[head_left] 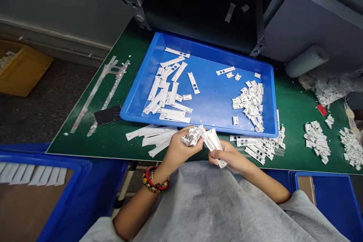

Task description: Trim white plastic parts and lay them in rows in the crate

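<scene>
While the left hand (183,146) has its fingers wrapped round a clump of white clips (191,137) and the right hand (227,154) pinches a long white strip (214,140) beside it, above the desk's (292,115) near edge, I worry a loose grip could spill clips. The blue tray (211,108) holds strips (154,90) left, small clips (249,100) right; a yellow bin (31,71) holds white pieces (8,57).

The fingers of the left hand (183,146) partly cover a clump of small white plastic pieces (193,136), too jumbled to count. The right hand (229,154) hides part of a long white plastic strip (213,141). The near rim of a large blue plastic tray (208,102) covers the far ends of flat white strips (159,138). A yellow plastic crate (31,72) runs off the left edge; a broad black surface (195,11), off the top.
</scene>
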A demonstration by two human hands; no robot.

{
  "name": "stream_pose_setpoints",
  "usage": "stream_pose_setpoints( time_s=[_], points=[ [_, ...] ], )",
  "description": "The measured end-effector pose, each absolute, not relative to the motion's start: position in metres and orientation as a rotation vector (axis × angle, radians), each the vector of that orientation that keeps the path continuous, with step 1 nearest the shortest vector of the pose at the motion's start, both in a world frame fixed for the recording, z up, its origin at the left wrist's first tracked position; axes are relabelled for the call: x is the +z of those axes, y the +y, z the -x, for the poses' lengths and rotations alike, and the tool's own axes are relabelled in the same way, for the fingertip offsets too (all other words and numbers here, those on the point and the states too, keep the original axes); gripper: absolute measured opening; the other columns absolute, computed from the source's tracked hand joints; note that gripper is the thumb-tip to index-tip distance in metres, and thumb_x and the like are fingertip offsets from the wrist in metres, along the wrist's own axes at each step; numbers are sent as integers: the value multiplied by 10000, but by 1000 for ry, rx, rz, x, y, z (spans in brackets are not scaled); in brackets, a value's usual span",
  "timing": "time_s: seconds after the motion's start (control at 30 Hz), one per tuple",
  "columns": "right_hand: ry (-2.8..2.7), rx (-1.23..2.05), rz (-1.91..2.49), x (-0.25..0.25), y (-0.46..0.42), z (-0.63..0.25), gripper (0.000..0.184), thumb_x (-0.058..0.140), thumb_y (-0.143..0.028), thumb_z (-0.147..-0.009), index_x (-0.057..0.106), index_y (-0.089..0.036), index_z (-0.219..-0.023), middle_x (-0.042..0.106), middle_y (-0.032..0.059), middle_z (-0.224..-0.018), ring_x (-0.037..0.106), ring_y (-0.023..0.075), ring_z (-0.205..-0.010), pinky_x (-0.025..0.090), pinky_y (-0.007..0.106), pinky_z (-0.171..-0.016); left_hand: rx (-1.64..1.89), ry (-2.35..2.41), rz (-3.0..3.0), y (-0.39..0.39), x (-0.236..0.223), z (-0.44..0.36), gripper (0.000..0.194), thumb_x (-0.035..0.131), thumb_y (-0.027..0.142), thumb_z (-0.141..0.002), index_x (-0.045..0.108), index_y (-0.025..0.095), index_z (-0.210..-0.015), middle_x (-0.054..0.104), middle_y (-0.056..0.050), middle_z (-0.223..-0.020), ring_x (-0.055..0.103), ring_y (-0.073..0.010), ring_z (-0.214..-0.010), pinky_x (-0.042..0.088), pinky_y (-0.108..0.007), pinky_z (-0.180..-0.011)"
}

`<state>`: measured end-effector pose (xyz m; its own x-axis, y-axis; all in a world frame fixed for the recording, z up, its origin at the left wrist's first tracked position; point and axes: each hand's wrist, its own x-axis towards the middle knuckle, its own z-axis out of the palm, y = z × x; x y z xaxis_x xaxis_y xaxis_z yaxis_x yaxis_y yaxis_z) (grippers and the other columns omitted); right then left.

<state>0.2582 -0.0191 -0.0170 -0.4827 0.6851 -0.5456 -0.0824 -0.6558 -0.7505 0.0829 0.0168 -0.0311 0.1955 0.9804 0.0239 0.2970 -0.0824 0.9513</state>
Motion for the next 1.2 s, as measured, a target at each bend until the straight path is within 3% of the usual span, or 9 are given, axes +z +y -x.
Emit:
stream_pose_setpoints(
  time_s=[0.2, 0.33, 0.43, 0.53, 0.6, 0.67, 0.9, 1.03, 1.2],
  points=[
    [-882, 2163, 1222, -25, -26, -261, 188, 595, -334, -762, 475, -195, -801, 505, -69, -530, 304, 52, -403, 226, 186, -381, 937, 1175, -1746, 20, -38, -83, 156, 612, 175, -719, 695, 156, -850, 705, -55, -853, 663, -174, -769, 527, -233, -683],
    [-927, 2080, 1263, -21, -34, -273, 292, 642, -439, -766, 492, -189, -780, 534, -57, -543, 356, 59, -421, 279, 194, -418, 896, 1181, -1718, 19, -38, -90, 97, 575, 191, -735, 647, 170, -674, 666, -29, -711, 615, -150, -639, 477, -222, -579],
    [-1015, 1615, 1589, -14, -39, -308, 349, 661, -504, -750, 509, -191, -782, 583, -26, -594, 453, 99, -508, 352, 221, -502, 827, 1220, -1566, 19, -36, -91, 120, 588, 253, -757, 677, 173, -745, 693, -34, -738, 630, -168, -649, 498, -251, -614],
    [-952, 882, 2057, -13, -48, -368, 376, 600, -558, -759, 539, -189, -799, 613, 19, -672, 502, 151, -589, 370, 258, -557, 736, 1170, -1358, 18, -38, -87, 173, 608, 339, -787, 669, 181, -822, 648, -5, -632, 597, -160, -549, 486, -265, -548],
    [-887, 347, 2343, -21, -56, -412, 329, 559, -513, -788, 558, -186, -828, 631, 50, -737, 529, 184, -650, 370, 280, -608, 728, 1086, -1246, 18, -41, -84, 202, 612, 375, -803, 640, 180, -846, 627, 1, -602, 593, -161, -540, 488, -276, -554],
    [-862, 125, 2618, -34, -64, -448, 272, 546, -453, -790, 575, -185, -824, 623, 58, -712, 516, 198, -633, 338, 291, -611, 752, 1007, -1152, 17, -45, -82, 243, 613, 407, -816, 617, 172, -878, 638, -16, -628, 609, -170, -577, 499, -296, -592],
    [-1053, 216, 2766, -65, -74, -482, 401, 513, -530, -811, 650, -160, -886, 630, 105, -783, 540, 237, -696, 372, 316, -647, 767, 883, -998, 19, -48, -85, 295, 622, 445, -817, 600, 164, -906, 543, 22, -572, 510, -128, -526, 436, -279, -546],
    [-1165, -21, 2718, -49, -69, -479, 482, 445, -525, -841, 683, -137, -1000, 586, 148, -934, 554, 284, -849, 423, 384, -734, 759, 934, -963, 19, -44, -85, 267, 637, 424, -788, 599, 169, -857, 437, 66, -519, 416, -97, -474, 366, -242, -488],
    [-1280, 94, 2474, -9, -56, -447, 445, 465, -414, -847, 619, -149, -1169, 577, 125, -979, 568, 253, -828, 458, 386, -733, 726, 1030, -1237, 13, -42, -83, 226, 675, 357, -756, 539, 190, -687, 485, 46, -578, 422, -94, -505, 376, -232, -496]
  ],
)
